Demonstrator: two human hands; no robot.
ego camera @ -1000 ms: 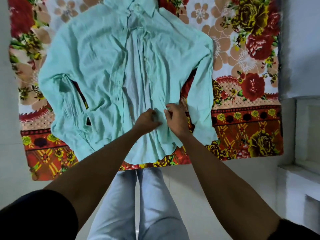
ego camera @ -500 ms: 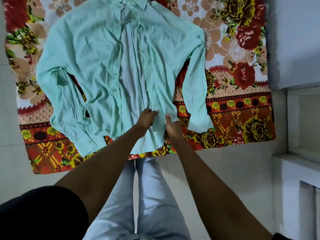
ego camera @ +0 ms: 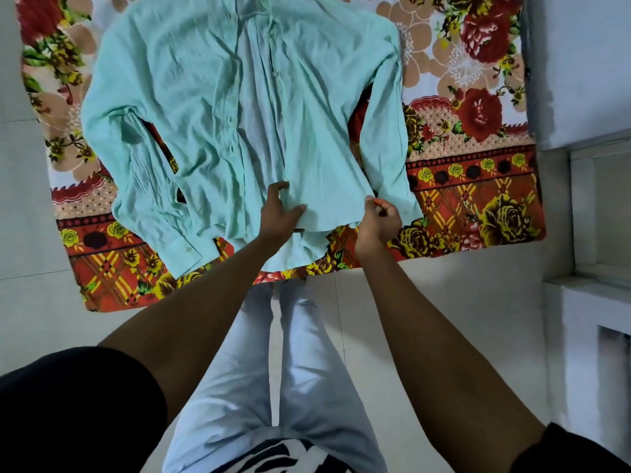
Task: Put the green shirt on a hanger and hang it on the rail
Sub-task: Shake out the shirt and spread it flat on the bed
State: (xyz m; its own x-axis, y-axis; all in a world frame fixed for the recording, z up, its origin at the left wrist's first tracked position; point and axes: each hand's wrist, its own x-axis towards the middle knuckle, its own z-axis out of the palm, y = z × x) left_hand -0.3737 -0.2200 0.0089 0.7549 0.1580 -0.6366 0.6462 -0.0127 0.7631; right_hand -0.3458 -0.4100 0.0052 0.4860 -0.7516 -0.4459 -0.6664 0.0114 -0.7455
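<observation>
**Hem panel held taut for straightening**

The left hand (ego camera: 278, 213) and right hand (ego camera: 377, 216) each pinch the green shirt (ego camera: 205, 97) at its lower front panel, apparently stretching it smooth; it lies unbuttoned on the floral sheet (ego camera: 478, 186). No hanger shows.

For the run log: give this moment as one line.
stage: shirt prep | green shirt: flat on floral sheet, open-fronted | left hand: grips front panel hem | right hand: pinches hem | hanger: not in view

No readable text, labels or numbers — black-and-white print on person's top (ego camera: 273, 455) too cropped to read.
</observation>
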